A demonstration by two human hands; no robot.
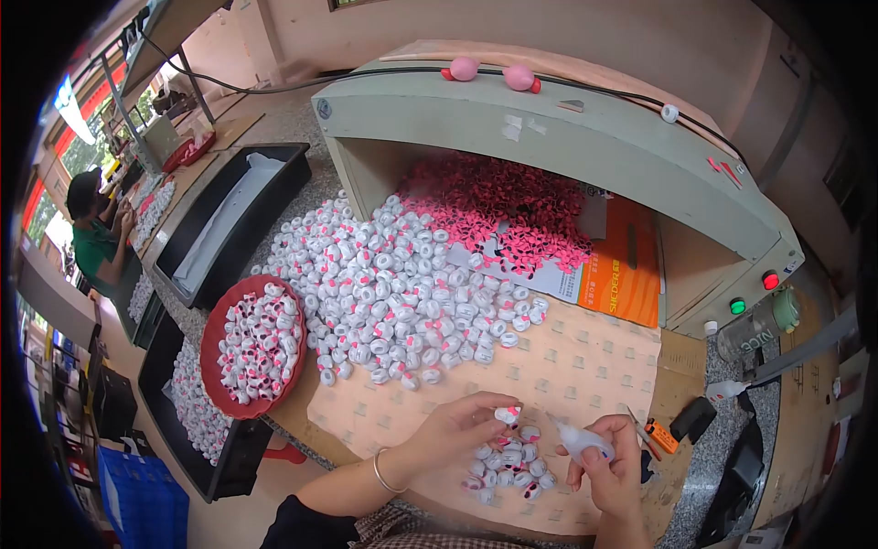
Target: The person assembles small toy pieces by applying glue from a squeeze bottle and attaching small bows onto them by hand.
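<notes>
Between the fingertips of my left hand [462,428] is a small white piece [507,415] with pink on it. My right hand [607,467] grips a translucent white squeeze bottle [578,440], its narrow tip pointing up and left, apart from the piece. Below and between both hands lies a small group of white and pink pieces [512,465] on the peach paper [585,366]. A large heap of white pieces [393,284] spreads beyond my left hand. Pink and black parts [512,210] are piled under the green-grey hood.
A red bowl [208,348] of pieces stands at left, near black trays [297,174]. The hood [567,119] arches over the back. An orange box [660,436], tweezers [644,435] and a clear bottle [745,340] lie right. A person [96,233] sits far left.
</notes>
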